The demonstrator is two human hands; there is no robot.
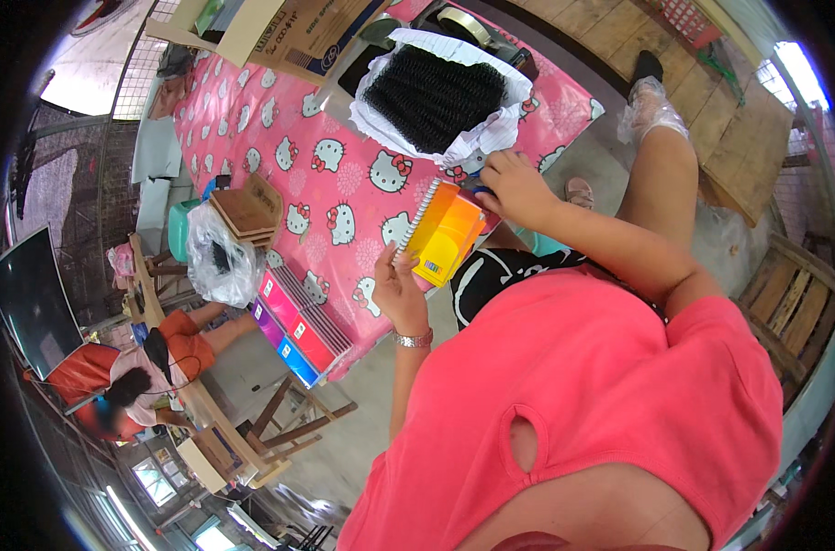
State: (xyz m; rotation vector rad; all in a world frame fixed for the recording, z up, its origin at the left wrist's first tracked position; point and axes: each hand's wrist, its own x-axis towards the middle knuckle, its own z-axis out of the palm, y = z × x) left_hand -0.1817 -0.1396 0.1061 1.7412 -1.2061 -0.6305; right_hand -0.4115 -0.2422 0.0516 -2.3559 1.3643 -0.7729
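Observation:
A spiral notebook (443,234) with an orange and yellow cover lies tilted at the table's near edge, its white coil along the left side. My left hand (399,292), with a metal-band watch on its wrist, pinches the notebook's lower left corner by the coil. My right hand (520,191) is at the notebook's upper right edge, fingers curled. A small dark blue bit shows at its fingertips; what it is I cannot make out. Just beyond lies a bundle of black spiral coils (436,96) on crumpled white paper (390,147).
The table (280,165) wears a pink cat-print cover. Stacked notebooks (298,321) with pink, purple and blue covers sit at its left edge, near brown boards (247,216) and a clear plastic bag (220,253). A cardboard box (298,37) stands at the far side. Another person (151,372) sits at left.

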